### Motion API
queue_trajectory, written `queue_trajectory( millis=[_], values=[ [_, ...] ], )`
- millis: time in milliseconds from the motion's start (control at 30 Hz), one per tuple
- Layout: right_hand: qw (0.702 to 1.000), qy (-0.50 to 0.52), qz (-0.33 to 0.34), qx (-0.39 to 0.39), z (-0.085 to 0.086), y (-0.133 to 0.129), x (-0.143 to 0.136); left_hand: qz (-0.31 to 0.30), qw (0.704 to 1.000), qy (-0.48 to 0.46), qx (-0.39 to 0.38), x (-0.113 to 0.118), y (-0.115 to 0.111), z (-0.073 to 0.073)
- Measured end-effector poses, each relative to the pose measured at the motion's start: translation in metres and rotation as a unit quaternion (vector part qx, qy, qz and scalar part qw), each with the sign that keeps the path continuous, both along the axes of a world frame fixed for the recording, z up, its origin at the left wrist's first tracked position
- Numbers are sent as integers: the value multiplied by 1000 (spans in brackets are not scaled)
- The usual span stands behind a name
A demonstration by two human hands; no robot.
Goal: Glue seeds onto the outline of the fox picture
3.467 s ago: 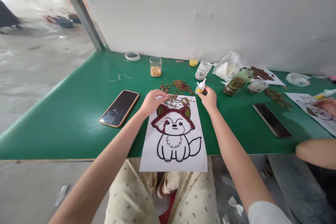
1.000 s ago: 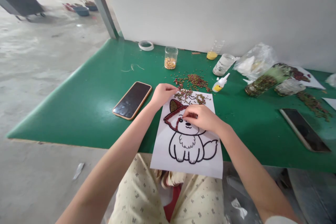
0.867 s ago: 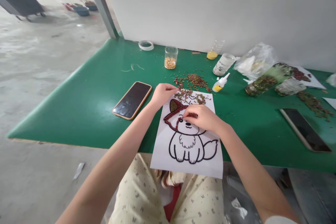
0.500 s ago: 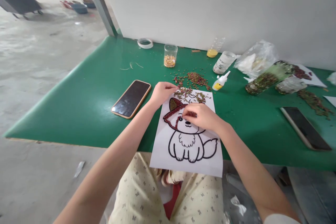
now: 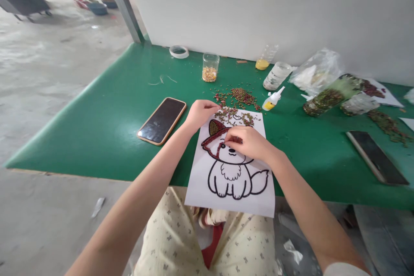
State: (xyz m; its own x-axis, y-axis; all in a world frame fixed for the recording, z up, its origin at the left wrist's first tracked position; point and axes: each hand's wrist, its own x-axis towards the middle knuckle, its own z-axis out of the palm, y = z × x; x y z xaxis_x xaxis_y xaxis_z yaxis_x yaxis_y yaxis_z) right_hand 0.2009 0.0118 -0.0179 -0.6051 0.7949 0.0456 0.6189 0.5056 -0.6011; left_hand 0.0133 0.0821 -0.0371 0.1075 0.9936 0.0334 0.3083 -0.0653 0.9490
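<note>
- White paper sheet printed with a black-outlined cartoon fox (image 5: 202, 192) lies on the green-topped table (image 5: 106, 108), its near end overhanging the edge, probably to bring the face closer.
- Left hand (image 5: 201, 114) rests at the sheet's far left corner, perhaps steadying it; how tightly its fingers close cannot be told.
- Right hand (image 5: 246, 141) is over the sheet's fox face, thumb and fingertips pinched together beside the eye; whether they grip anything is too small to tell.
- Loose green and dark-red seeds (image 5: 226, 116) lie across the sheet's far end, and a white plastic nozzle bottle (image 5: 271, 101) just beyond its far right corner, seemingly for easy reach.
</note>
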Motion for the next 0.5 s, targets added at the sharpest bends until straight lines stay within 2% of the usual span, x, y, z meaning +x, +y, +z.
queue_trajectory(
  millis=[233,500],
  values=[
    [1000,-1,3,11,0,0,-1,3,998,-53,-40,0,-3,7],
    [1000,-1,4,14,0,-1,-1,3,998,-53,-38,1,-3,7]
  ],
)
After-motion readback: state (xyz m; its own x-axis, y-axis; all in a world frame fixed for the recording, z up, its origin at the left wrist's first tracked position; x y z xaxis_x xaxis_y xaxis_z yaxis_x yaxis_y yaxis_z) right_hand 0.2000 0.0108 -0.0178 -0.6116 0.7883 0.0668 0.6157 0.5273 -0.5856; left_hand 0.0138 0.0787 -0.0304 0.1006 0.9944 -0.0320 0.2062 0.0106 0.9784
